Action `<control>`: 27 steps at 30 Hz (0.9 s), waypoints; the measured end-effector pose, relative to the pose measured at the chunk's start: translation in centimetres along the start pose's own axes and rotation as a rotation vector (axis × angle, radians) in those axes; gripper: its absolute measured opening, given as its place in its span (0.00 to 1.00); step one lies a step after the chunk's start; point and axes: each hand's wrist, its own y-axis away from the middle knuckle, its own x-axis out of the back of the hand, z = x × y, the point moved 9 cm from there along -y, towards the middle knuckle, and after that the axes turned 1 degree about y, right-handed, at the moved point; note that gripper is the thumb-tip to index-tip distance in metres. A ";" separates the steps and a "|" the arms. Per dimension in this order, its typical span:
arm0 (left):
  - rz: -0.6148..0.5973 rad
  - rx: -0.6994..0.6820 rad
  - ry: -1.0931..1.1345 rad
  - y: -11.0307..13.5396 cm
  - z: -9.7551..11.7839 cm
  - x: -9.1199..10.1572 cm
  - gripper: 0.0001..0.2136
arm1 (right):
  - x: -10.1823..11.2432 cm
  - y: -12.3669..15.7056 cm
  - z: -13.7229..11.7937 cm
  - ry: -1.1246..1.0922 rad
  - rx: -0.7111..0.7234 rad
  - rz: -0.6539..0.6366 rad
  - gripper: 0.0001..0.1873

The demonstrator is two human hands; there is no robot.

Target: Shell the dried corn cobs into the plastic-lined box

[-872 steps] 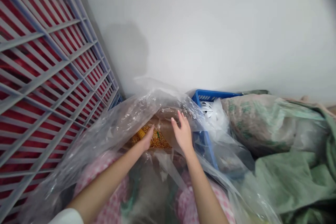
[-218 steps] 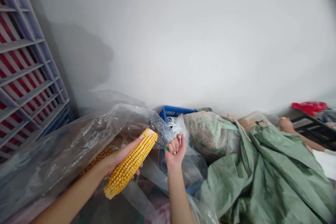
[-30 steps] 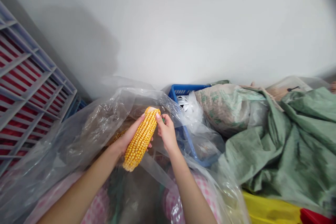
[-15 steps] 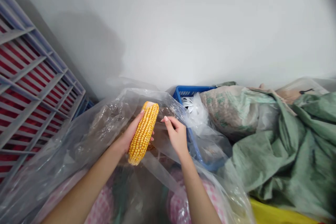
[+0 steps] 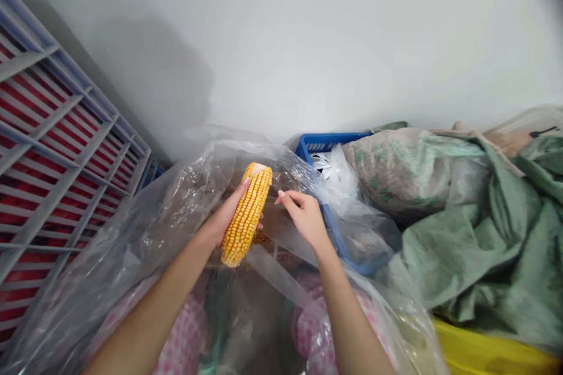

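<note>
My left hand (image 5: 222,224) is closed round a yellow corn cob (image 5: 247,214) and holds it nearly upright, tip up, over a large clear plastic bag (image 5: 167,228). Loose kernels (image 5: 260,238) lie in the bag just behind the cob. Just right of the cob, a small gap away, is my right hand (image 5: 304,217). Its fingers are curled and its thumb and forefinger point at the upper kernels. Anything inside those fingers is hidden.
A blue plastic basket (image 5: 322,143) stands behind the bag against the white wall. Green woven sacks (image 5: 466,234) are piled on the right, above something yellow (image 5: 484,353). A grey slatted crate (image 5: 61,146) over red material leans on the left. Pink checked cloth (image 5: 185,340) lies under the bag.
My right hand has come off the top of the cob and now sits a little to its right. The cob has risen slightly in my left hand.
</note>
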 end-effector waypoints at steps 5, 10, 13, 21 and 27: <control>0.030 -0.010 -0.043 0.1 0.4 0.0 0.24 | 0.3 0.0 0.3 0.009 -0.005 -0.010 0.20; 0.012 -0.014 -0.188 0.8 0.7 0.0 0.23 | -0.3 0.1 0.7 -0.079 -0.022 -0.135 0.20; -0.009 0.024 -0.200 0.8 0.2 -0.1 0.24 | -0.6 0.3 0.9 -0.121 -0.053 -0.134 0.20; -0.005 0.001 -0.009 -0.7 -1.2 -1.2 0.24 | -1.0 1.2 1.1 -0.030 -0.131 0.158 0.20; 0.032 0.025 0.053 -0.9 -1.5 -1.3 0.23 | -1.1 1.0 0.8 0.024 -0.126 0.148 0.20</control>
